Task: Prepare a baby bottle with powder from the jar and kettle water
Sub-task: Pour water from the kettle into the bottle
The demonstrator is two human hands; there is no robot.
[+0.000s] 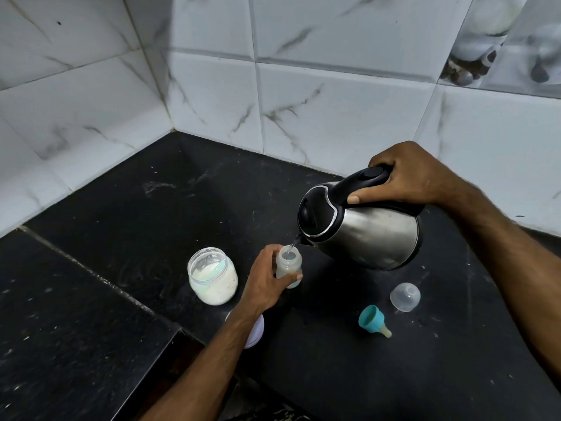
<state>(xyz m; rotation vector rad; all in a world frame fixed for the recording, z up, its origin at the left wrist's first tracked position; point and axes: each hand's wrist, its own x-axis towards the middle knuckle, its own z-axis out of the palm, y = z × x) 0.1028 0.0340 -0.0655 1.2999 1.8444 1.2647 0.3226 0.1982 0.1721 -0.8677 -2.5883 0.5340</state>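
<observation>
Water runs from the kettle [361,226] into the open bottle [289,265] standing on the bench [182,208] beside the uncapped powder jar [212,276]; teat [373,322] and cap [405,297] lie apart, unfitted. The left hand [267,284] grips the bottle; the right hand [406,174], arm raised, clasps the tilted kettle's handle.

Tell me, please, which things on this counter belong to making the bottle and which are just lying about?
In use:
- kettle, tilted by the right hand, pouring
- bottle, held by the left hand
- powder jar, open
- teat with blue ring, on its side
- clear cap

Lying about:
- white lid, partly under the left forearm; probably the jar's, set aside
</observation>
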